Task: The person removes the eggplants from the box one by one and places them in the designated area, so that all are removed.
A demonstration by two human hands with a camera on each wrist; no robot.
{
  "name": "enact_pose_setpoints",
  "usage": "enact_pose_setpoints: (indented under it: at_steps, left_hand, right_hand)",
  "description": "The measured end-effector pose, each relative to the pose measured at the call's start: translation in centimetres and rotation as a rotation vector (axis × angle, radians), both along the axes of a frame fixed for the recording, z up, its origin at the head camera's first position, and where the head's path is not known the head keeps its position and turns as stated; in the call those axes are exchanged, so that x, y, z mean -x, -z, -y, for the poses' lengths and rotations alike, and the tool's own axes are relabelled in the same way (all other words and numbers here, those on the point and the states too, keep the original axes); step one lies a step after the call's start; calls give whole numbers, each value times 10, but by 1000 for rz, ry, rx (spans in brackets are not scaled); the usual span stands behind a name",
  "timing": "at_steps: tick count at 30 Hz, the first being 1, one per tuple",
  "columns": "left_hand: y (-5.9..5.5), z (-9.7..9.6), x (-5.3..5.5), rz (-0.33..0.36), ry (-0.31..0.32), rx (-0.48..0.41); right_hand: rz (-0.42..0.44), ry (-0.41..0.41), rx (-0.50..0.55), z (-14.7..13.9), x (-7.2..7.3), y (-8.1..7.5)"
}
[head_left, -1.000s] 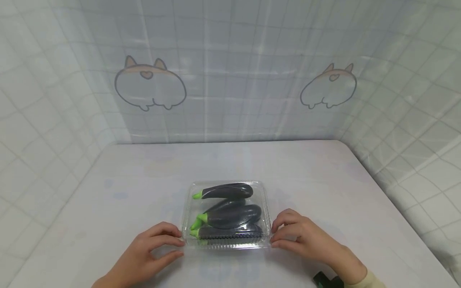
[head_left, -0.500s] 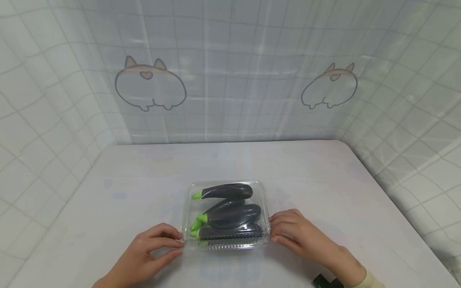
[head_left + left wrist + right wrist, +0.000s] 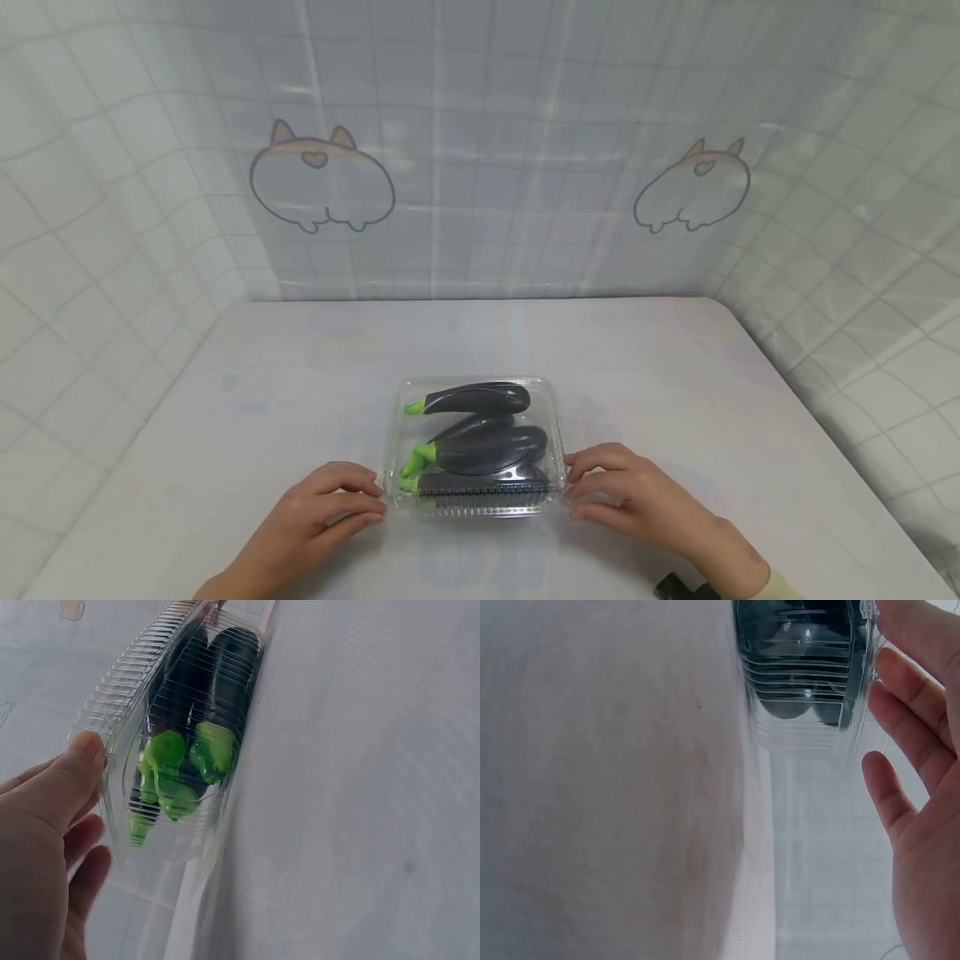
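In the head view a clear plastic clamshell box (image 3: pixel 405 417) lies closed on the table, with its ridged long side toward me. Through its lid show several dark eggplants (image 3: pixel 491 451) with bright green stem ends. My left hand (image 3: pixel 303 521) is at the box's near left corner. In the left wrist view its thumb lies on the box's rim (image 3: pixel 106 750), with curled fingers behind, so it pinches the edge. On the opposite side, my right hand (image 3: pixel 637 492) has its fingertips by the right rim, and its fingers are spread in the right wrist view.
The pale table (image 3: pixel 315 358) reaches back to a grid-patterned curtain (image 3: pixel 510 167) with two cartoon animal drawings. Similar grid sheets rise at the left and right. A small black object (image 3: pixel 675 586) sits beside the right wrist at the front edge.
My left thumb has come closer to its fingers at the corner. The right fingers closed in on the rim, then spread a little again. The box stays in place; the head view shifted slightly.
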State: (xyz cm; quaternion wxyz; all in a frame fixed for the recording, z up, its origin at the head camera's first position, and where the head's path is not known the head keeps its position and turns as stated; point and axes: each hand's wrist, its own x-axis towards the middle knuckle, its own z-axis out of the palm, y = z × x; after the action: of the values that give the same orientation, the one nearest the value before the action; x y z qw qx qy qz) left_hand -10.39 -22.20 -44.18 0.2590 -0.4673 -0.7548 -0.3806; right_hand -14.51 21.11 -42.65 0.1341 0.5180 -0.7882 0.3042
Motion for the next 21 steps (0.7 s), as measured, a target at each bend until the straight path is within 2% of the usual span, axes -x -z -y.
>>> enact_pose_setpoints:
  at_steps: [4, 9, 16, 21]
  left_hand:
    - [-2, 0, 2, -80, 7, 34]
    - [-3, -1, 0, -88, -20, 82]
    - [-4, -2, 1, -21, -61, 116]
    - [-7, -3, 1, 21, -88, 138]
  right_hand:
    - [-3, -6, 12, 1, 0, 0]
    - [-27, -16, 38, 2, 2, 2]
    - [-77, -29, 36, 3, 2, 1]
    - [-76, -23, 12, 4, 2, -1]
